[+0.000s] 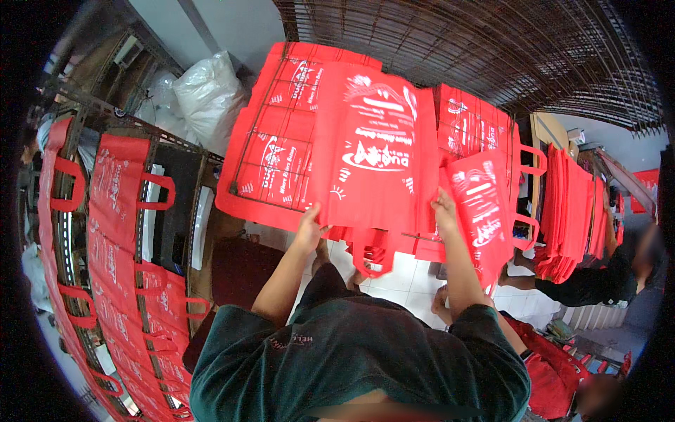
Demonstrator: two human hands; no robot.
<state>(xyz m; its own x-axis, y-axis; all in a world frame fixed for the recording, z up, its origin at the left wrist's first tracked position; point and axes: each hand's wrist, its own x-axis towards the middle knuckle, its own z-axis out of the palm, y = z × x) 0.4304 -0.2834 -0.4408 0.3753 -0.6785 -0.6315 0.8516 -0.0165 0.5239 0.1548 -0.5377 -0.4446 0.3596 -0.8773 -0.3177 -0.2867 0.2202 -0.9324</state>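
Observation:
A large red tote bag [373, 155] with white print is held out in front of me, over a wire rack. My left hand [309, 226] grips its near left corner, the thumb showing. My right hand [444, 209] is closed, fingers pinched at the bag's near right edge. Between my hands a red loop handle [373, 261] hangs from the near side. Under and beside the held bag, more printed red bags [271, 165] lie flat on the rack, partly covered. Another red bag [481, 204] slants down just right of my right hand.
Stacked wire racks [478, 42] rise behind. Long rows of red bags [116, 211] run along the left, near a white plastic sack [209, 95]. At right hang many red pieces [566, 211]. One person in black [598, 285] and another in red [552, 366] are close by on the right.

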